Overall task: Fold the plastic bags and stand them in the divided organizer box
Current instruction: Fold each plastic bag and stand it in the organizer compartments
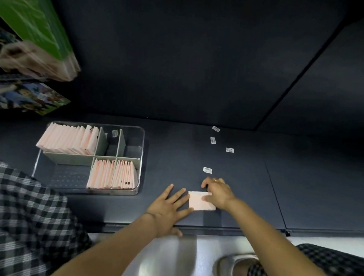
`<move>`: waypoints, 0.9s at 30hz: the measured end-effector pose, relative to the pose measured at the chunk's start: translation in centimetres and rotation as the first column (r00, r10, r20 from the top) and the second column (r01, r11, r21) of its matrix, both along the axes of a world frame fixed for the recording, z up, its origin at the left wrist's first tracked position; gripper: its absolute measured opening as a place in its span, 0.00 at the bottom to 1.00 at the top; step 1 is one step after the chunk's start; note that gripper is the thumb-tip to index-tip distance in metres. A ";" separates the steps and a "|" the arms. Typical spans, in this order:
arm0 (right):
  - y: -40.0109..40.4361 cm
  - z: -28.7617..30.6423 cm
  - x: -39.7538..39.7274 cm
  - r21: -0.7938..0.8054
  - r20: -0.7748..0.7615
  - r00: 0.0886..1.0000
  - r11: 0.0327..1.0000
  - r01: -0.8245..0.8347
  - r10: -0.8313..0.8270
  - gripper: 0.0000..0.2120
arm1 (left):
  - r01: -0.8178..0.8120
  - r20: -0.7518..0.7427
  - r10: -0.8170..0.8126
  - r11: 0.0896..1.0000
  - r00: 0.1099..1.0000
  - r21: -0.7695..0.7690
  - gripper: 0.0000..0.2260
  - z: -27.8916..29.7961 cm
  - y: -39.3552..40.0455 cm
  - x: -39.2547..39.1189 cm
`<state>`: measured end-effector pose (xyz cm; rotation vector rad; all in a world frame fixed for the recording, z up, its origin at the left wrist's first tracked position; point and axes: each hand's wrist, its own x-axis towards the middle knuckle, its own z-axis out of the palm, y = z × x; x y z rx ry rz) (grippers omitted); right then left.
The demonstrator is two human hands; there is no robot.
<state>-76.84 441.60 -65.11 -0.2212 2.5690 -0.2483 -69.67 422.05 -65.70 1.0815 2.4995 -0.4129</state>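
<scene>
A folded pale pink plastic bag [199,201] lies flat on the dark shelf near its front edge. My right hand [217,192] rests on the bag's right part, thumb across the top fold, fingers curled down beyond it. My left hand [170,204] lies flat with fingers spread on the shelf just left of the bag, fingertips at its left edge. The clear divided organizer box [141,156] stands to the left. Folded pink bags [69,139] stand upright in its back left compartment and in two front right compartments [113,174].
Small white barcode stickers [207,170] lie on the shelf behind my hands. A stack of green and printed packages [34,35] sits at upper left. The shelf's front edge [214,229] runs just below my wrists. A silver shoe [233,267] stands on the floor.
</scene>
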 end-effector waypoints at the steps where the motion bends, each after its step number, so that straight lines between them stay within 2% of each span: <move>1: -0.1 0.1 0.3 0.030 0.026 1.000 1.000 0.006 -0.006 0.14 | 0.016 -0.013 -0.016 1.000 1.000 -0.009 0.33 0.1 -0.4 0.0; 4: -0.4 0.3 1.4 0.043 0.086 0.995 0.998 0.040 -0.044 0.12 | 0.031 -0.022 -0.031 0.999 0.999 -0.011 0.31 0.9 -1.6 0.2; 7: -0.8 0.8 2.1 -0.013 0.087 0.990 0.993 0.115 -0.113 0.04 | 0.070 -0.085 -0.055 0.981 0.995 0.179 0.27 2.8 -3.8 -0.1; 8: -1.0 1.1 2.3 -0.054 0.086 0.983 0.985 0.165 -0.160 0.04 | 0.118 -0.166 -0.077 0.959 0.983 0.258 0.24 3.4 -4.7 -0.2; 10: -1.8 1.6 2.6 -0.165 0.091 0.958 0.944 0.285 -0.273 0.12 | 0.180 -0.298 -0.067 0.912 0.952 0.368 0.16 4.8 -6.8 -0.7; 12: -3.2 2.4 2.9 -0.333 0.145 0.908 0.845 0.418 -0.393 0.14 | 0.150 -0.346 0.005 0.896 0.938 0.419 0.14 6.1 -9.2 -1.1; 15: -6.2 3.7 3.1 -0.572 0.285 0.807 0.584 0.576 -0.517 0.13 | 0.033 -0.355 0.129 0.909 0.926 0.416 0.14 6.9 -12.8 -1.5; 18: -9.7 4.7 3.2 -0.671 0.375 0.768 0.420 0.612 -0.520 0.11 | -0.071 -0.342 0.206 0.927 0.917 0.368 0.20 6.7 -14.6 -1.2; 21: -12.9 5.3 3.3 -0.727 0.342 0.794 0.393 0.562 -0.503 0.11 | -0.131 -0.232 0.203 0.948 0.951 0.291 0.27 5.1 -15.1 -0.8; 24: -15.3 5.6 3.3 -0.756 0.304 0.812 0.393 0.523 -0.498 0.11 | -0.088 -0.255 0.157 0.961 0.954 0.264 0.27 3.9 -15.2 -0.8; 27: -16.8 5.6 3.0 -0.748 0.296 0.812 0.406 0.525 -0.504 0.10 | -0.068 -0.202 0.115 0.972 0.973 0.223 0.26 3.6 -15.2 -1.5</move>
